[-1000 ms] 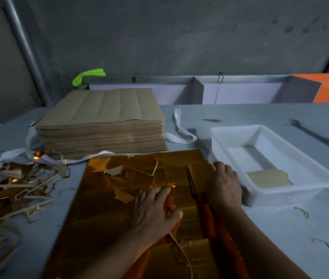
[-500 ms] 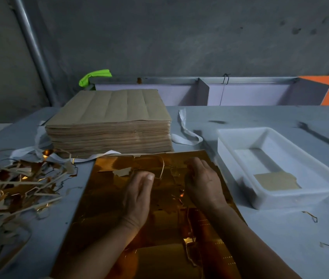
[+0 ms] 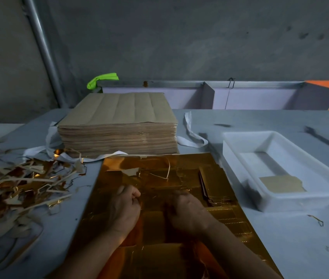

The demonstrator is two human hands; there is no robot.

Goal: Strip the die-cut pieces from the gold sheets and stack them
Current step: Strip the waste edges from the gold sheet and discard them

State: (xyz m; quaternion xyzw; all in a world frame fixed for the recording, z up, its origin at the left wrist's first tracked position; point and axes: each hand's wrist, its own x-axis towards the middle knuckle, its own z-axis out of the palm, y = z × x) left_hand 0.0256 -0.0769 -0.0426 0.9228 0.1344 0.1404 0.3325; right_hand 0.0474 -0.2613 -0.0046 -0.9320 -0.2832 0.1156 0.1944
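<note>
A tall stack of brown paper-backed sheets (image 3: 117, 125) stands on the grey table (image 3: 280, 242) just beyond the work, with a loose white strap (image 3: 191, 135) trailing around it. To the left lies a tangled heap of gold and tan offcut strips (image 3: 18, 184). To the right is a white rectangular plastic tray (image 3: 240, 156) holding one tan card piece (image 3: 282, 184).

The shiny gold foil sheet (image 3: 155, 256) lies flat in front of the person, its far edge touching the stack. Its surface is scored, torn and partly lifted, and a small pile of gold die-cut pieces (image 3: 214, 184) rests on its right side. Its long axis runs away from the person towards the stack.

The left hand (image 3: 123, 210) and the right hand (image 3: 189, 214) rest on the sheet's middle with their fingers curled under. I cannot tell whether either pinches the foil.
</note>
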